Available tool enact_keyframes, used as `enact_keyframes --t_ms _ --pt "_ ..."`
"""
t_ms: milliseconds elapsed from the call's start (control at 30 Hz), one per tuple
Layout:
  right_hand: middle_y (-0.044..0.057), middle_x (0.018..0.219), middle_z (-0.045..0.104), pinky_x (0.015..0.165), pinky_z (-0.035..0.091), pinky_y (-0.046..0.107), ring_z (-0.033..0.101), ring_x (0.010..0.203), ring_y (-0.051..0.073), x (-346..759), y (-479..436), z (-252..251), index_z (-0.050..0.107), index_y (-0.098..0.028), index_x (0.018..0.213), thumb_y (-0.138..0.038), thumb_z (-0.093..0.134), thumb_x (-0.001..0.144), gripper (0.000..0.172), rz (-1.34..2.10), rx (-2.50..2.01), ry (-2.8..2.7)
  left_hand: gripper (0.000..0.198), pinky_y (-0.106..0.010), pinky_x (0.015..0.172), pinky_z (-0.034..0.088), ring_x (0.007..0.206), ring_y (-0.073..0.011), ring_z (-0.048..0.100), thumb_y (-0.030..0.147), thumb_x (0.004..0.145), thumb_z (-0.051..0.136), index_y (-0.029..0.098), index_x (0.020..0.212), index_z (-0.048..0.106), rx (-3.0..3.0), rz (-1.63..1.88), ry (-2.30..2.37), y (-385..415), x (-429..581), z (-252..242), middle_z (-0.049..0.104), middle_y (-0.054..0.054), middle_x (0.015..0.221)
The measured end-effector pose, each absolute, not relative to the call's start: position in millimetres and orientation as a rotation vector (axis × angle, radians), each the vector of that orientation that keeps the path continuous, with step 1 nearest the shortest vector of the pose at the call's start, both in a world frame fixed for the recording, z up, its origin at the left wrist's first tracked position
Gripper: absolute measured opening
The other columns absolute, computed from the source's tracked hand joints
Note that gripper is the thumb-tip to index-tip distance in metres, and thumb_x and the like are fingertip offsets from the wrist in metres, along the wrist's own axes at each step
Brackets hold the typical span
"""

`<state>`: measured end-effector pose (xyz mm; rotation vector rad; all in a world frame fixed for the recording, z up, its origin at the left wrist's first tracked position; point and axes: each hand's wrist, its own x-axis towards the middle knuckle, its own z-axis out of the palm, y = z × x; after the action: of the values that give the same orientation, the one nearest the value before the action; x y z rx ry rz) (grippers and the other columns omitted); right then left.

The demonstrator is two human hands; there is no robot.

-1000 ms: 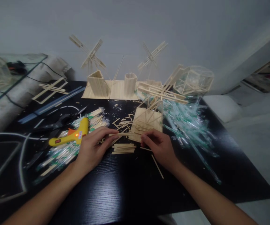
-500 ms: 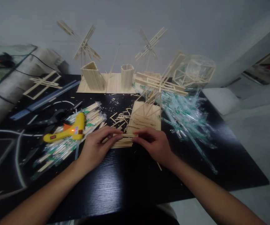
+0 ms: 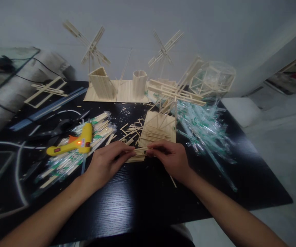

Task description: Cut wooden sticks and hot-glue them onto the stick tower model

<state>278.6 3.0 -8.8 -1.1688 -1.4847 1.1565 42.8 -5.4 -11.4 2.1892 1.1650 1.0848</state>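
Observation:
My left hand (image 3: 111, 156) and my right hand (image 3: 169, 156) face each other near the front of the table, each closed in a pinch. Between their fingertips runs a short bundle of thin wooden sticks (image 3: 140, 150), held at both ends. Just below it more loose sticks (image 3: 137, 159) lie on the table. Behind my right hand a wooden board (image 3: 164, 120) carries a pile of sticks (image 3: 156, 133) and the legs of a stick windmill (image 3: 175, 94). Short cut pieces (image 3: 133, 129) are scattered left of the board.
A yellow glue gun (image 3: 84, 139), its light glowing orange, rests on wrapped sticks (image 3: 72, 164) at left. Clear plastic wrappers (image 3: 204, 123) heap at right. Two stick towers (image 3: 139, 84) (image 3: 101, 84) and more windmill blades (image 3: 92, 46) stand along the wall. A white cable (image 3: 19, 171) curls at left.
My left fingertips have shifted slightly right along the sticks, closer to my right fingertips. The rest of the scene looks the same apart from a slight camera shift.

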Motion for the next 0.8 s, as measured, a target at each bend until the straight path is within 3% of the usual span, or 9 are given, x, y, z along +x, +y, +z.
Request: enact_keyframes --t_ms 567,800 --pt "0.0 0.072 0.079 0.067 0.064 0.031 0.076 0.066 0.019 276.9 4.4 -7.3 0.082 -0.025 0.082 -0.026 0.084 0.078 0.005 1.232 -1.159 -1.402 0.013 -0.022 0.075 0.056 0.081 -0.0121 0.071 0.019 0.094 0.07 0.02 0.107 0.071 2.195 1.141 1.125 -5.9 44.4 -16.3 0.076 -0.003 0.093" --pt "0.002 0.075 0.08 0.069 0.066 0.031 0.078 0.067 0.019 277.1 5.3 -8.8 0.082 -0.023 0.084 -0.029 0.086 0.076 0.011 1.248 -1.165 -1.331 0.017 -0.022 0.063 0.049 0.066 -0.0109 0.062 0.036 0.094 0.07 0.02 0.102 0.072 1.922 1.007 1.308 -4.0 43.5 -7.1 0.068 0.003 0.076"
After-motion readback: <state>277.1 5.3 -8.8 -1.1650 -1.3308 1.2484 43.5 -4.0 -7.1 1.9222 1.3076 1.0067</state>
